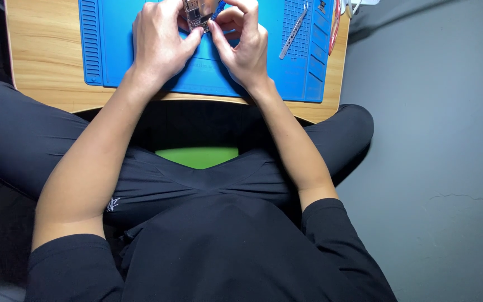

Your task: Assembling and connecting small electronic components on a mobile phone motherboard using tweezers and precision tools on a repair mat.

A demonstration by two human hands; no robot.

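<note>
Grey floor [431,168] fills the right side of the frame, beside a person seated cross-legged in black clothing with a green cushion [199,156] showing between the knees. Ahead sits a low wooden table [40,56], most of its top covered by a blue ribbed work mat [141,56]. On the mat's right side lie metal tweezers [293,32], with a red-edged item near the far corner, too cropped to identify. Above the mat's middle, both hands meet around a small opened electronic device [195,14] with exposed internal parts, held at the top edge of the view. The left hand [160,45] curls its fingers around the device's left side, thumb pressed against its lower edge. The right hand [244,47] pinches a thin blue tool [219,8] between thumb and bent forefinger, tip at the device. Judging by the bare internals, disassembly or repair appears well under way; how much remains cannot be told, since the device is partly cut off.
</note>
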